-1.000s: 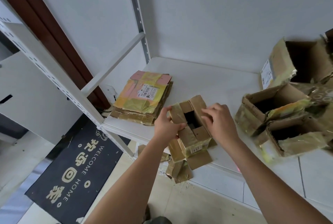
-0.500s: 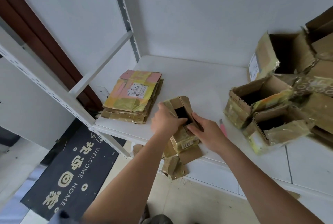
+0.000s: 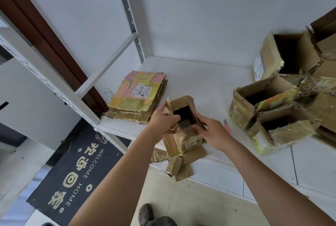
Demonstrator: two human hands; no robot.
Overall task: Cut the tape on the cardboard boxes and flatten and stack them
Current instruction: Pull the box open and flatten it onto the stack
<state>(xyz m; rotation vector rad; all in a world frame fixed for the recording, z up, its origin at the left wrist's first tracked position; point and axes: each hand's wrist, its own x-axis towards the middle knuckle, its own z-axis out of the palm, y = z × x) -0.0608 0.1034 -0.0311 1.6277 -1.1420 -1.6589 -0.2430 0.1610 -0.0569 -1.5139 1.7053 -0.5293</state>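
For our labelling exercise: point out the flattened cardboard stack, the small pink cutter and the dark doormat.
flattened cardboard stack (image 3: 139,96), head view, top sheet
small pink cutter (image 3: 227,127), head view, handle
dark doormat (image 3: 76,169), head view, lettered middle

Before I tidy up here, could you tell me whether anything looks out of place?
Yes: scraps of torn cardboard and tape hang off the shelf edge below the small box held in both hands. A pink cutter lies loose on the shelf, close beside the right hand.
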